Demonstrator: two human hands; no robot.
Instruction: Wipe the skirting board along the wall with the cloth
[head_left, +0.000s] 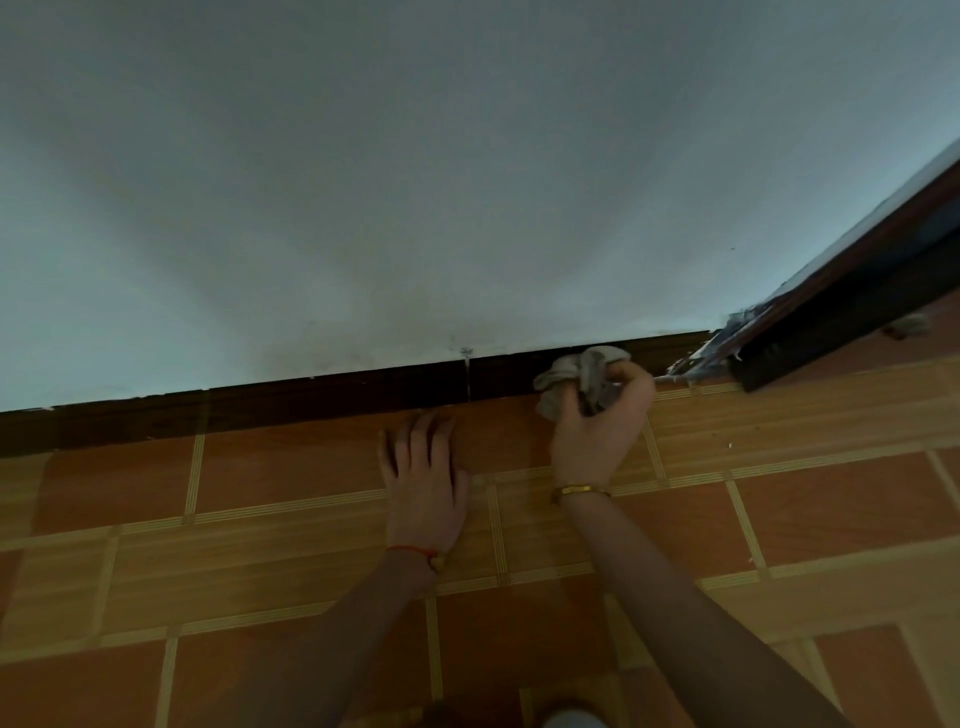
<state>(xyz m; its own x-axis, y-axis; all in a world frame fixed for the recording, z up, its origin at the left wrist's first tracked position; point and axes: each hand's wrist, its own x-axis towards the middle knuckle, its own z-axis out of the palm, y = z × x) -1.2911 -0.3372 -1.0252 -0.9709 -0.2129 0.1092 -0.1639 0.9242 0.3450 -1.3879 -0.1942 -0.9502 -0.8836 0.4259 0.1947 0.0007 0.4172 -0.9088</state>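
Both forearms reach forward over the tiled floor (291, 561). The left hand (423, 467) lies flat on the tiles, fingers straight and together, fingertips just short of the dark skirting board (311, 400). The right hand (602, 421), a gold bracelet (579, 490) at its wrist, has its grip curled round a bunched grey cloth (576, 371), which lies against the skirting board near the door frame (831, 291).

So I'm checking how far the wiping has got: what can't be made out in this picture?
- Skirting board, head view: too dark to tell dust or wiped stretches apart; left end cut by the frame edge.
- Board behind the cloth: hidden by it and the right hand.
- Floor under the left hand: covered by the flat palm.
- Door frame: top cut off at the right edge.
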